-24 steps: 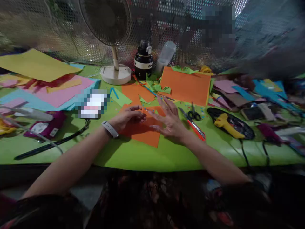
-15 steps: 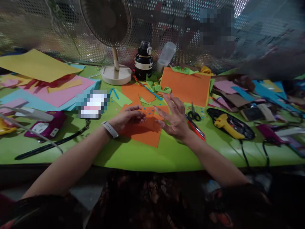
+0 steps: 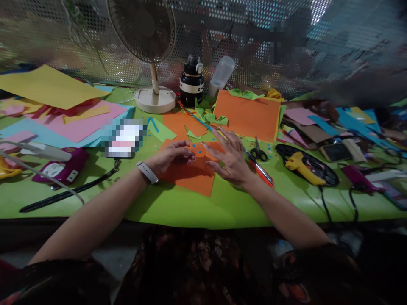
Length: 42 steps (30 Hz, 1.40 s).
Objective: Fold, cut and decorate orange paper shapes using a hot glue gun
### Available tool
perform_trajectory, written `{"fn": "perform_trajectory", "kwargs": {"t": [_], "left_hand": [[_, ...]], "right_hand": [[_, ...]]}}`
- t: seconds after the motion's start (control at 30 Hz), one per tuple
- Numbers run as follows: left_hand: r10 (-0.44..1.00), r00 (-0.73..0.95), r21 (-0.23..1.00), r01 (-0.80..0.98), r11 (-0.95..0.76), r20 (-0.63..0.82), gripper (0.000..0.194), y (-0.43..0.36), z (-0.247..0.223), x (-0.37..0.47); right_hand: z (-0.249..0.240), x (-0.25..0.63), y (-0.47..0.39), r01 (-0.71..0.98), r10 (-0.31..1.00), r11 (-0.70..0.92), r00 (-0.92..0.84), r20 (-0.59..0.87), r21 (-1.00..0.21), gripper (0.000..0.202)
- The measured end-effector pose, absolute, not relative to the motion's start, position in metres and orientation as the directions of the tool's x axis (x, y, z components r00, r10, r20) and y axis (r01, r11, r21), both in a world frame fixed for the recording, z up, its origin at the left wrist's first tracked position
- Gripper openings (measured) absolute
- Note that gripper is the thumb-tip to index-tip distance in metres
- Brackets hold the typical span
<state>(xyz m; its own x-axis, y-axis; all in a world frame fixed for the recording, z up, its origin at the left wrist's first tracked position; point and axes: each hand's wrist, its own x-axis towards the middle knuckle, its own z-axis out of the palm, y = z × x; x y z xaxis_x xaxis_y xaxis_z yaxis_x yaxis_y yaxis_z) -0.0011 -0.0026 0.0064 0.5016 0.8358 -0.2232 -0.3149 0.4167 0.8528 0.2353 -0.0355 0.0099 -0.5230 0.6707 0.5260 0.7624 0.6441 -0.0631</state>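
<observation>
From the head camera, the person's left hand (image 3: 170, 156) curls over the orange paper (image 3: 195, 180) on the green table (image 3: 197, 212); whether it grips anything cannot be told. The right hand (image 3: 233, 163), fingers spread wide, is between the paper and the scissors (image 3: 259, 154).

The bench (image 3: 197, 212) had room in front of the orange paper (image 3: 192, 182); farther back, the fan (image 3: 154, 101) and black bottle (image 3: 191, 81) stood in the way.
</observation>
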Motion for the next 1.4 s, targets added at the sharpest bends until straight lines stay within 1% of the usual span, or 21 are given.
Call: {"fn": "perform_trajectory", "kwargs": {"t": [0.13, 0.3, 0.47, 0.57, 0.73, 0.9, 1.0, 1.17, 1.3, 1.4], "left_hand": [[0.834, 0.504, 0.86, -0.299, 0.413, -0.225, 0.028, -0.004, 0.007, 0.0], [0.836, 0.512, 0.852, -0.332, 0.406, -0.199, 0.027, -0.004, 0.005, 0.0], [0.831, 0.523, 0.86, -0.32, 0.397, -0.189, 0.027, -0.003, 0.004, 0.0], [0.829, 0.528, 0.862, -0.319, 0.395, -0.185, 0.027, -0.002, 0.004, 0.0], [0.824, 0.531, 0.863, -0.306, 0.402, -0.196, 0.026, -0.003, 0.005, 0.001], [0.828, 0.515, 0.851, -0.312, 0.421, -0.221, 0.027, -0.004, 0.009, 0.002], [0.823, 0.527, 0.849, -0.318, 0.421, -0.211, 0.024, -0.004, 0.008, 0.002], [0.811, 0.551, 0.853, -0.311, 0.419, -0.197, 0.025, -0.002, 0.003, 0.001], [0.804, 0.565, 0.864, -0.294, 0.408, -0.187, 0.024, -0.002, 0.001, 0.001], [0.796, 0.58, 0.863, -0.299, 0.407, -0.174, 0.025, -0.001, -0.001, 0.001]], "right_hand": [[0.01, 0.235, -0.035, 0.751, 0.657, 0.658, -0.529, 0.538, -0.065, 0.057], [0.012, 0.237, -0.036, 0.757, 0.634, 0.652, -0.517, 0.575, -0.04, 0.054], [0.011, 0.237, -0.037, 0.767, 0.652, 0.642, -0.557, 0.514, 0.016, 0.056], [0.011, 0.236, -0.037, 0.768, 0.654, 0.639, -0.562, 0.507, 0.026, 0.057], [0.01, 0.235, -0.035, 0.763, 0.67, 0.645, -0.54, 0.509, -0.039, 0.059], [0.01, 0.233, -0.034, 0.752, 0.7, 0.65, -0.537, 0.471, -0.109, 0.061], [0.01, 0.232, -0.034, 0.755, 0.718, 0.643, -0.536, 0.445, -0.127, 0.06], [0.01, 0.229, -0.034, 0.737, 0.724, 0.655, -0.549, 0.418, -0.167, 0.061], [0.008, 0.228, -0.034, 0.718, 0.727, 0.661, -0.541, 0.423, -0.217, 0.06], [0.006, 0.228, -0.033, 0.705, 0.731, 0.661, -0.528, 0.432, -0.257, 0.064]]}}
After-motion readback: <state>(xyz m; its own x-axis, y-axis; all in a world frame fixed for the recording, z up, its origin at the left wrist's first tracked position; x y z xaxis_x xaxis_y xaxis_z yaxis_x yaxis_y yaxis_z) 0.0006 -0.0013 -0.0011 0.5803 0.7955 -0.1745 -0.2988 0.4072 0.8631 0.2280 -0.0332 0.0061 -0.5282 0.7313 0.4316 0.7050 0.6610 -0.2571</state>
